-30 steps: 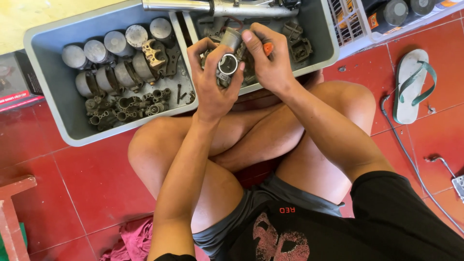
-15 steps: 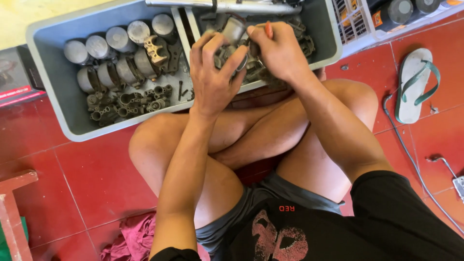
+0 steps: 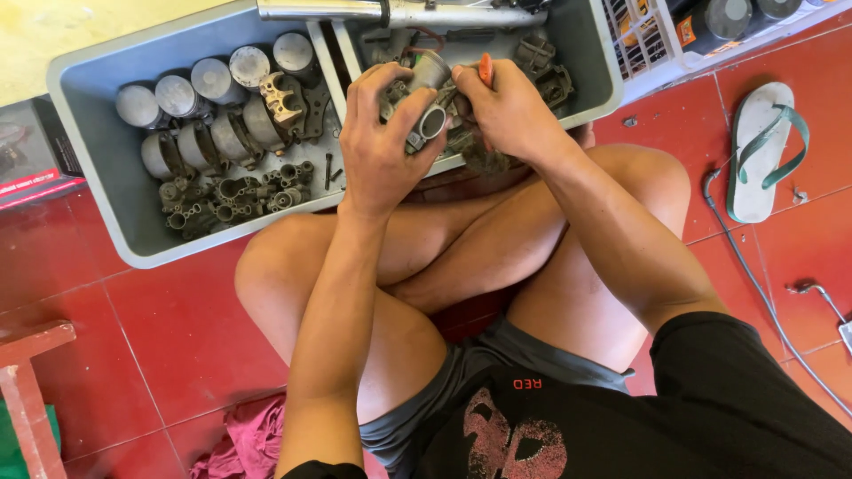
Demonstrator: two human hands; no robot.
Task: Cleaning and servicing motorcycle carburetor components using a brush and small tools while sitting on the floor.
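Black shirt cloth and grey shorts (image 3: 461,390) fill the near edge of the head view, above crossed bare legs on a red tiled floor (image 3: 106,293). Beyond the knees, the left hand (image 3: 383,146) is clenched around a grey cast-metal carburetor body (image 3: 426,111), fingers wrapped over its top and thumb under the round bore; the part is held just above the near rim of the right-hand grey plastic bin (image 3: 586,89). The right hand (image 3: 506,111) grasps an orange-handled tool (image 3: 485,69), only its handle showing; the tip is hidden, so its contact point cannot be told. For sound work, keep the body braced firmly in the left hand, bore turned toward the eye, and apply the tool squarely, over the bin so loose pieces drop inside. Farther off, the left-hand grey bin (image 3: 89,133) holds rows of metal pistons (image 3: 213,84) and small cast fittings (image 3: 231,200). A sandal (image 3: 759,151) lies well apart on the right.
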